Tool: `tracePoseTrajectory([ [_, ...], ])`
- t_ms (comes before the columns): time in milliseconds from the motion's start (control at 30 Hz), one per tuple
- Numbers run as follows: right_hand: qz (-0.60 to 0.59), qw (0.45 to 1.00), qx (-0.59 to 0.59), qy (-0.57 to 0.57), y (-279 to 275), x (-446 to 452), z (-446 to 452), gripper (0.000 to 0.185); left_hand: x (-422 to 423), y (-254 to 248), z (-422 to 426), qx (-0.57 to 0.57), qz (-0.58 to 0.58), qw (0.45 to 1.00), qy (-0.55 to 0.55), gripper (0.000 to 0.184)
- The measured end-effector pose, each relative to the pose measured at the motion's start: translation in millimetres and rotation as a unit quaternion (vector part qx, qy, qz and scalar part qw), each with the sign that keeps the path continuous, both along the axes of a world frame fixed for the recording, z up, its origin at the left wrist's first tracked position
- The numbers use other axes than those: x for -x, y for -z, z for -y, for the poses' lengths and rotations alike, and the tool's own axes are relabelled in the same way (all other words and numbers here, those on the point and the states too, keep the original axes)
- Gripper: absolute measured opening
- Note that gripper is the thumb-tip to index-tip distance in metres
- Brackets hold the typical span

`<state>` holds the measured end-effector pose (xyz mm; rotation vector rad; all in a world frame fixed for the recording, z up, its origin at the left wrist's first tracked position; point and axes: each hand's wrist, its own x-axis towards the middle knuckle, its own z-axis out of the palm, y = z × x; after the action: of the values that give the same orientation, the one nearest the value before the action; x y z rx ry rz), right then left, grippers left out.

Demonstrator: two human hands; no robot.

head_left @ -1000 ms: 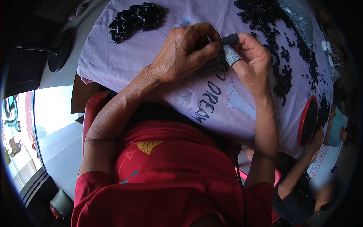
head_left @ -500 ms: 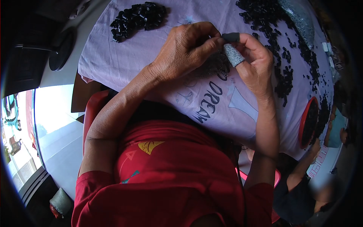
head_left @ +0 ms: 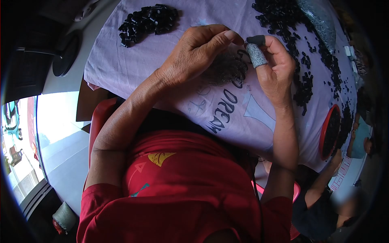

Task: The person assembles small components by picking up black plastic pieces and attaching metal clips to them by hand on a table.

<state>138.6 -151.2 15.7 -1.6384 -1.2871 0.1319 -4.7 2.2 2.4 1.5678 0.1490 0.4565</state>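
Observation:
My left hand (head_left: 198,52) is held over the cloth-covered table, its thumb pressed along the bent index finger. Whatever its fingertips hold, if anything, is hidden. Close by on the right, my right hand (head_left: 275,62) wears a grey speckled cover (head_left: 256,55) on the thumb and a dark cover (head_left: 256,40) on the index finger. Those two tips pinch together near the left fingertips, around something too small to make out. Beneath the hands lies a heap of fine, dark, coil-like pieces (head_left: 229,72), partly covered by my left hand.
A pile of small black parts (head_left: 148,22) lies at the far left of the pink cloth (head_left: 194,99). More black parts (head_left: 283,24) spread along the right. A clear bag (head_left: 320,20) and a red bowl (head_left: 325,137) stand there too. Another person's arm (head_left: 322,184) shows lower right.
My hands have drawn slightly apart, the right one shifting a little to the right. More of the coil-like heap shows between them.

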Motion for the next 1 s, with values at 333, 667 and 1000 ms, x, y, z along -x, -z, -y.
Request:
tracePoseTrajectory([
  [333,-0.02,0.999,-0.045,-0.01,-7.1,3.3,2.7,0.018,-1.2,0.5,-3.8,0.068,0.034,0.994,0.075,0.031],
  [667,0.023,0.998,-0.044,-0.027,-9.4,2.3,3.0,0.019,-2.3,0.3,0.5,0.088,0.053,0.991,0.081,0.023],
  [1000,0.204,0.978,-0.022,-0.024,-19.3,4.4,2.0,0.022,-2.1,2.4,0.0,0.065,0.033,0.994,0.079,0.02],
])
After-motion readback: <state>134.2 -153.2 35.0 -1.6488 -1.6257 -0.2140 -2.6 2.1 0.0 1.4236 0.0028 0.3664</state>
